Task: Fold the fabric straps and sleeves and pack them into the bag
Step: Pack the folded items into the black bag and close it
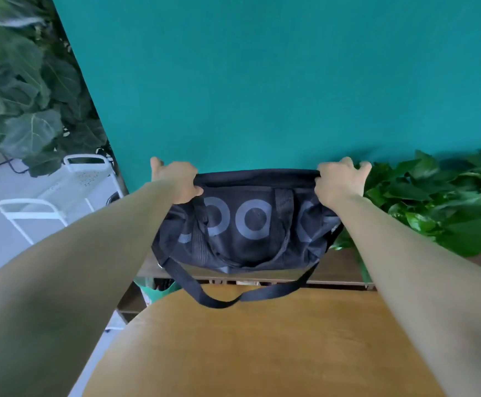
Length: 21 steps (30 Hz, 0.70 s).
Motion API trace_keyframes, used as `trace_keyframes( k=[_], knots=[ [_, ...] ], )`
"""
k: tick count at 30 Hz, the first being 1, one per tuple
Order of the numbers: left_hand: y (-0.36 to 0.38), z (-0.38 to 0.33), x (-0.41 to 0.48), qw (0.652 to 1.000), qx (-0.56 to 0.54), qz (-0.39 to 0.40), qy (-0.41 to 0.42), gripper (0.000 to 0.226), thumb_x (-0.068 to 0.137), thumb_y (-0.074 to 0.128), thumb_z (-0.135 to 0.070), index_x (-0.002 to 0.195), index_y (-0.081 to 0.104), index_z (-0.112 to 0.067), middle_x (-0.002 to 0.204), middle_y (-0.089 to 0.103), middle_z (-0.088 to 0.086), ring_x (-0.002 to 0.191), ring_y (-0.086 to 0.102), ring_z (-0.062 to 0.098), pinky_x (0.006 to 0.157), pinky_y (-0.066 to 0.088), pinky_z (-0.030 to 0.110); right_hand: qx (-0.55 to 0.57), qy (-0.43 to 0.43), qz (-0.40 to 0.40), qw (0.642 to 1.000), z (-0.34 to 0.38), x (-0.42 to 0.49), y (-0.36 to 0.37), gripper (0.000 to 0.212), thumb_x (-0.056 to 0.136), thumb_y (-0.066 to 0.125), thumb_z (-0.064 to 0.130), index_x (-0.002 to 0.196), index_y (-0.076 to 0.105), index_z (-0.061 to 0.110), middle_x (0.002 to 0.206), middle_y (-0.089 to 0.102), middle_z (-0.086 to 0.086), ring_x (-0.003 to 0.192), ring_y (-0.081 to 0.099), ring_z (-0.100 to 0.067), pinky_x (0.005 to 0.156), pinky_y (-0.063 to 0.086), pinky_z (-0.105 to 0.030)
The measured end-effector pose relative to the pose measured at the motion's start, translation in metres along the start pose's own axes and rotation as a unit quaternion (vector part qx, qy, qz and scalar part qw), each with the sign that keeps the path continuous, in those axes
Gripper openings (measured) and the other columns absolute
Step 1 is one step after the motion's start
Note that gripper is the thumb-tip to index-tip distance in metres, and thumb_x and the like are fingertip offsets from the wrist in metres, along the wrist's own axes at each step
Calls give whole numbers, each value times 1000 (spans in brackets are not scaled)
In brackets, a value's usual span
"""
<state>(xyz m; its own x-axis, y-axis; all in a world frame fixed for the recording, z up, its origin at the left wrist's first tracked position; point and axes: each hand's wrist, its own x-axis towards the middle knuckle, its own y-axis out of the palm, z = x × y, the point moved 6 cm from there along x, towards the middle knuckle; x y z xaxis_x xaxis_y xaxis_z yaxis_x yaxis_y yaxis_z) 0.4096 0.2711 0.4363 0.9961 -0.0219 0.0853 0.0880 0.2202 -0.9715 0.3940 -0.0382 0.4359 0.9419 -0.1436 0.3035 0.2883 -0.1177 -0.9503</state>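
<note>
Held aloft at twelve o'clock above the rounded wooden table (262, 348), the black fabric duffel bag with grey rings (245, 224) is gripped by its top edge in the left hand (176, 179) and right hand (339, 180), and its dangling black shoulder strap (219, 300) could snag the table's far edge.

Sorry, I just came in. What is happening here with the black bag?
A person holds the black bag up in front of a teal wall, gripping its top edge at both ends: the left hand at one end, the right hand at the other. The bag's long shoulder strap hangs down in a loop over the far edge of the wooden table. No loose straps or sleeves are in view, and the frame does not show whether the bag is open.
</note>
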Motion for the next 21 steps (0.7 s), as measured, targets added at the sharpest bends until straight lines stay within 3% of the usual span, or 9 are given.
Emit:
trace_keyframes(
  k=[7, 21],
  knots=[
    [-26, 17, 71, 999, -21, -35, 6, 30, 95, 50, -44, 77, 50, -20, 74, 48, -5, 87, 46, 21, 95, 23, 41, -9, 14, -38, 999, 21, 64, -12, 7, 88, 49, 15, 84, 48, 21, 78, 52, -3, 100, 43, -24, 100, 27, -48],
    [127, -7, 159, 998, -22, 55, 8, 25, 96, 47, -44, 99, 59, -23, 83, 57, -8, 90, 52, 18, 105, 16, 43, -20, -3, 68, 998, 55, 106, 146, 7, 92, 49, 21, 89, 52, 27, 77, 45, 1, 107, 45, -21, 102, 24, -46]
  ],
)
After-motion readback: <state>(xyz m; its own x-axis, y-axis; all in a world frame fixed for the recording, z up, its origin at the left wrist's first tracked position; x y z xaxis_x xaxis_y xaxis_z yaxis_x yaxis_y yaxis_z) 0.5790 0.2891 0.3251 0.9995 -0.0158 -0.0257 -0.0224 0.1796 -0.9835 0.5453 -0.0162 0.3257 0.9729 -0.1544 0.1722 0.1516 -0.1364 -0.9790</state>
